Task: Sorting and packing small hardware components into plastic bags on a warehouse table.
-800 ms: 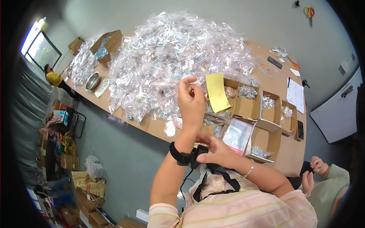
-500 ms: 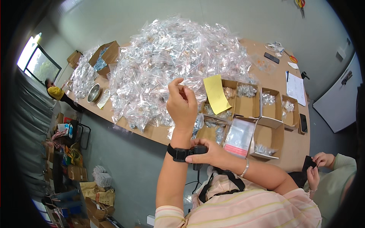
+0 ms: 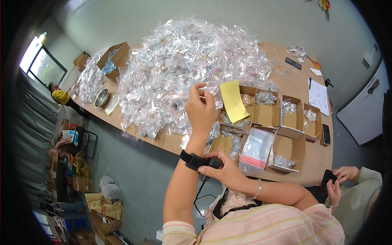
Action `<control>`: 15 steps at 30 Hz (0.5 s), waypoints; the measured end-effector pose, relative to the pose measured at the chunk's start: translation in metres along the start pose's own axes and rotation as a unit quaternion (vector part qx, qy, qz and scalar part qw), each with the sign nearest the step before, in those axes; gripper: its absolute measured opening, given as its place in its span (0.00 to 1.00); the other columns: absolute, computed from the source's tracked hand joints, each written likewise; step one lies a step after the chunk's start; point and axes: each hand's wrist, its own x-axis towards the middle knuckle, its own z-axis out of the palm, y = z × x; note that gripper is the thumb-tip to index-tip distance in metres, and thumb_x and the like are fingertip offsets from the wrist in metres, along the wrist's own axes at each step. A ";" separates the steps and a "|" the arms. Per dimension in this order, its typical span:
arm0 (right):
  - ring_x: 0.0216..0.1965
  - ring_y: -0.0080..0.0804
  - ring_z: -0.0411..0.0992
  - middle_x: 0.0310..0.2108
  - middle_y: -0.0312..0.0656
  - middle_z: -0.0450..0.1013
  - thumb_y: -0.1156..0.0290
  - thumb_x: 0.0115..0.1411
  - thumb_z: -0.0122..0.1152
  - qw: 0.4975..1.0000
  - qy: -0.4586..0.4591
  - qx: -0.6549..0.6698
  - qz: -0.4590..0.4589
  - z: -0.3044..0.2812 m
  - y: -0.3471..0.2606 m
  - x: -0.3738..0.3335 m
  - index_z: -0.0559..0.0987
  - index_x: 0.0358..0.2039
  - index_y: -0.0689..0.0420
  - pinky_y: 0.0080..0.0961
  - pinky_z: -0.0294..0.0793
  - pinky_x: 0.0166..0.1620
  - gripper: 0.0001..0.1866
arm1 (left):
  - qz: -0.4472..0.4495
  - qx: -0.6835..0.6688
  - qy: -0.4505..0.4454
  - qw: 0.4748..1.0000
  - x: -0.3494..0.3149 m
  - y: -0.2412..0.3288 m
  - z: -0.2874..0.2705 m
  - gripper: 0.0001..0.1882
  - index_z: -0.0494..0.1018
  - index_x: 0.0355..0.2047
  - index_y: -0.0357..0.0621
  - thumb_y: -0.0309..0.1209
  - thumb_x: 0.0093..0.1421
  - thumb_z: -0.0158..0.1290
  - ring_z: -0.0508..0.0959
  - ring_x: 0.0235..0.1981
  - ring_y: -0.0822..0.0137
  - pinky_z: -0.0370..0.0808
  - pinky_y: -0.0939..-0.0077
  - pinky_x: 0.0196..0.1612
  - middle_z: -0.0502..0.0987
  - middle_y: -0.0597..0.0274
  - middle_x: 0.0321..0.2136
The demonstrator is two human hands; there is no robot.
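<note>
My left hand [image 3: 201, 107] is raised in front of the heap of clear plastic bags [image 3: 183, 61], fingers loosely bent and apart, with nothing in them. Around that wrist runs a black strap [image 3: 188, 158]. My right hand [image 3: 227, 168] reaches across and grips a small black box-shaped device [image 3: 211, 164] at the strap, thumb and fingers around it. A black cable [image 3: 201, 188] hangs down from the device. Most of the device's underside is hidden by my right hand.
Cardboard trays [image 3: 267, 110] with small bagged parts, a yellow paper [image 3: 234, 101] and a stack of clear bags [image 3: 257, 148] are beyond my right arm. A metal bowl [image 3: 102, 98] stands left. A co-worker's hands [image 3: 341, 179] hold something black at right; another person [image 3: 61, 97] stands far left.
My left hand and forearm have shifted slightly right, with the wrist turned a little. The black device has tilted, and my right hand has moved slightly with it, still gripping it.
</note>
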 end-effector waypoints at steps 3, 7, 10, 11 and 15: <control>0.38 0.18 0.73 0.39 0.37 0.75 0.63 0.56 0.74 0.997 -0.022 -0.066 -0.043 0.003 -0.001 -0.004 0.70 0.50 0.61 0.17 0.75 0.39 0.28 | -0.260 -0.368 0.048 0.891 0.008 -0.003 -0.011 0.13 0.68 0.47 0.37 0.24 0.62 0.48 0.75 0.23 0.72 0.73 0.78 0.24 0.73 0.65 0.26; 0.37 0.19 0.74 0.35 0.37 0.76 0.64 0.55 0.74 0.991 -0.079 -0.110 0.000 0.008 -0.029 -0.012 0.66 0.51 0.64 0.18 0.75 0.39 0.31 | -0.444 -0.676 0.051 0.586 0.003 -0.033 -0.028 0.08 0.68 0.42 0.41 0.23 0.62 0.48 0.72 0.25 0.74 0.72 0.79 0.26 0.72 0.66 0.26; 0.44 0.22 0.73 0.45 0.45 0.74 0.64 0.55 0.75 0.981 -0.142 -0.117 0.068 -0.001 -0.044 -0.009 0.63 0.56 0.64 0.20 0.74 0.45 0.37 | -0.435 -0.719 0.015 0.541 -0.005 -0.017 -0.032 0.07 0.69 0.41 0.40 0.22 0.62 0.46 0.72 0.25 0.74 0.72 0.80 0.27 0.72 0.66 0.26; 0.44 0.22 0.73 0.45 0.45 0.74 0.64 0.55 0.75 0.980 -0.144 -0.117 0.068 -0.005 -0.043 -0.009 0.63 0.56 0.64 0.20 0.74 0.45 0.37 | -0.407 -0.731 -0.007 0.547 -0.006 -0.009 -0.034 0.08 0.71 0.40 0.38 0.21 0.62 0.45 0.72 0.26 0.74 0.72 0.80 0.28 0.72 0.66 0.26; 0.56 0.29 0.67 0.63 0.46 0.59 0.60 0.60 0.69 0.948 -0.311 0.053 0.031 -0.032 -0.029 0.008 0.57 0.64 0.59 0.30 0.72 0.54 0.39 | -0.349 -0.774 -0.044 0.526 -0.012 0.032 -0.046 0.08 0.71 0.42 0.37 0.23 0.64 0.44 0.71 0.26 0.74 0.71 0.80 0.28 0.71 0.65 0.28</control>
